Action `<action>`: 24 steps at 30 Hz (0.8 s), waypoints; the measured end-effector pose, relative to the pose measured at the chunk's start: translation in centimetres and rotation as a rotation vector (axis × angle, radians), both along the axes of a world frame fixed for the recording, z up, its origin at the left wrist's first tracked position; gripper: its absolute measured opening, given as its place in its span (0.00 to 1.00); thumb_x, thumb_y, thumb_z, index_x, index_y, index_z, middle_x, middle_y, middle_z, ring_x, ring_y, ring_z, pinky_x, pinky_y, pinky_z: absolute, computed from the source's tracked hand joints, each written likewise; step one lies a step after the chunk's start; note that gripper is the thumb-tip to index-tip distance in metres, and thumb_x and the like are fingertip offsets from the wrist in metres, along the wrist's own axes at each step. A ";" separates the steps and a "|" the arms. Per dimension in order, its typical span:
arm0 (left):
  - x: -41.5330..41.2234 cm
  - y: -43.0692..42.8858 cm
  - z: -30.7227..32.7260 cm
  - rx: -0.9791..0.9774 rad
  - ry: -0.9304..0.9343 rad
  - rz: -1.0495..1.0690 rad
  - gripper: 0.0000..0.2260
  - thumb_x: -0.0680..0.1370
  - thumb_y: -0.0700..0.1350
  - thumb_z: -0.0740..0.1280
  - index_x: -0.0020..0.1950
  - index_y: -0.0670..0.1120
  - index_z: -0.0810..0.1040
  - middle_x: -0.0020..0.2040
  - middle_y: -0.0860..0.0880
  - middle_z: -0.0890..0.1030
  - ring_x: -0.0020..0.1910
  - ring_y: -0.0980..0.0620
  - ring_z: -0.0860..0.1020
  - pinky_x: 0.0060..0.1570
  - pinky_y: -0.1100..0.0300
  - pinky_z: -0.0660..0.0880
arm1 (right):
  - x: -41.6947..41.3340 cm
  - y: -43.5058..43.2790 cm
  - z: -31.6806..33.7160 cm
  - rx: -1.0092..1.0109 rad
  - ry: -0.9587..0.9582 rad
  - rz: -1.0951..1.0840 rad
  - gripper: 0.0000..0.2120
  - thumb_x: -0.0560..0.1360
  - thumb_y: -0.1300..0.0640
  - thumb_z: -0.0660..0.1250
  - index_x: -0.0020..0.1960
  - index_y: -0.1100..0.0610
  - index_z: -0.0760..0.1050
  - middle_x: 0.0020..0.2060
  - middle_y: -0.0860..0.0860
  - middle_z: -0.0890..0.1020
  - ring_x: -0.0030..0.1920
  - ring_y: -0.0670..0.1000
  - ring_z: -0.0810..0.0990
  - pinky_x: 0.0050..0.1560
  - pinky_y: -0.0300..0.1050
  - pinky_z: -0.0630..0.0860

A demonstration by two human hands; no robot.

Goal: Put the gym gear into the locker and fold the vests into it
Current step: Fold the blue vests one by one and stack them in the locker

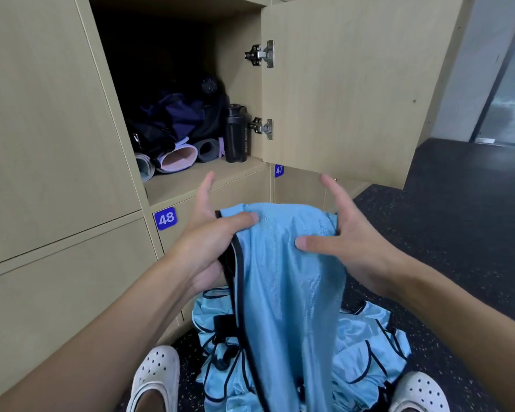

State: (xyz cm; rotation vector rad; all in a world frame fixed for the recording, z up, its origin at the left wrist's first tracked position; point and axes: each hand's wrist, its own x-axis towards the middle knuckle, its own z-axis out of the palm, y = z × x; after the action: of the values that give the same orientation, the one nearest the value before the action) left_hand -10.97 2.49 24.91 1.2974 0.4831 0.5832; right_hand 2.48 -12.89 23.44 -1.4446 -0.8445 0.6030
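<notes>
Centre frame, we hold a light-blue vest (pixel 286 278) up in front of the open locker (pixel 191 181), both hands on its top edge. Our left hand (pixel 211 236) pinches the black-trimmed corner under a curled thumb, with the forefinger pointing straight up. Our right hand (pixel 351 233) presses its thumb on the front of the cloth while the lower fingers wrap round the edge behind and the forefinger stands free. The vest hangs down between our arms to the bottom of the frame.

In the locker, upper centre, a dark bag (pixel 173 120) fills the back. Rolled mats (pixel 177 159) lie at the front of the shelf, and a black bottle (pixel 235 133) stands upright at the right wall, just beside the lower hinge (pixel 262 128). The door (pixel 339 84) is swung out to the right. Closed doors below carry tags 48 (pixel 165 218) and 47 (pixel 279 170).

At the bottom of the frame a pile of more blue vests (pixel 369 349) lies crumpled on the dark speckled floor (pixel 458 233), between our white clogs (pixel 158 373)
</notes>
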 end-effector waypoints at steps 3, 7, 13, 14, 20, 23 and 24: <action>-0.3 0.6 -0.1 -0.005 0.064 0.074 0.39 0.75 0.33 0.71 0.74 0.67 0.61 0.58 0.40 0.82 0.48 0.43 0.85 0.51 0.45 0.81 | -0.2 0.2 0.3 0.074 0.014 -0.108 0.42 0.70 0.66 0.75 0.68 0.28 0.64 0.60 0.70 0.76 0.55 0.64 0.81 0.63 0.63 0.76; -0.3 0.0 -0.2 -0.077 0.006 -0.073 0.42 0.75 0.33 0.71 0.77 0.65 0.55 0.45 0.47 0.86 0.41 0.49 0.85 0.41 0.54 0.82 | -1.0 0.3 0.5 0.114 0.034 -0.061 0.42 0.73 0.70 0.71 0.71 0.32 0.61 0.55 0.67 0.80 0.52 0.57 0.84 0.60 0.56 0.79; -0.8 0.0 -0.4 0.035 0.094 -0.197 0.50 0.72 0.22 0.66 0.75 0.71 0.54 0.41 0.48 0.83 0.39 0.55 0.83 0.39 0.60 0.81 | -0.8 0.2 0.8 0.134 0.021 -0.188 0.44 0.73 0.73 0.70 0.74 0.37 0.59 0.51 0.68 0.81 0.47 0.58 0.85 0.54 0.52 0.82; -0.8 0.2 -0.2 0.047 0.101 -0.169 0.47 0.73 0.23 0.65 0.75 0.69 0.58 0.34 0.48 0.81 0.34 0.53 0.81 0.36 0.60 0.80 | -0.7 0.0 1.0 0.131 0.035 -0.189 0.41 0.73 0.72 0.70 0.73 0.38 0.62 0.51 0.68 0.81 0.47 0.59 0.84 0.55 0.55 0.81; -0.8 1.7 0.4 0.044 0.088 0.018 0.31 0.74 0.26 0.63 0.66 0.58 0.72 0.33 0.44 0.72 0.28 0.49 0.71 0.25 0.60 0.71 | 0.6 -0.8 1.0 -0.044 -0.051 -0.153 0.15 0.73 0.65 0.73 0.54 0.48 0.83 0.54 0.60 0.84 0.53 0.62 0.83 0.62 0.65 0.76; -1.0 2.3 0.4 0.052 0.093 0.037 0.28 0.74 0.26 0.60 0.64 0.55 0.75 0.29 0.47 0.67 0.24 0.52 0.67 0.24 0.62 0.67 | 1.4 -1.2 1.0 -0.108 -0.023 -0.098 0.18 0.73 0.67 0.72 0.61 0.55 0.81 0.53 0.56 0.85 0.53 0.57 0.84 0.63 0.57 0.77; -1.1 2.5 0.4 0.062 0.106 0.032 0.28 0.74 0.26 0.60 0.64 0.54 0.75 0.29 0.47 0.66 0.24 0.51 0.66 0.24 0.62 0.67 | 1.5 -1.3 1.1 -0.135 -0.028 -0.084 0.20 0.73 0.67 0.72 0.64 0.57 0.78 0.53 0.55 0.85 0.54 0.56 0.84 0.63 0.55 0.77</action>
State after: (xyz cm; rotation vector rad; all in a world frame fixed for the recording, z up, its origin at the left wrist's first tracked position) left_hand -12.04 5.03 25.29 1.3865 0.5780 0.5620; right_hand 4.02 -14.20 24.53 -1.6062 -0.7729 0.5871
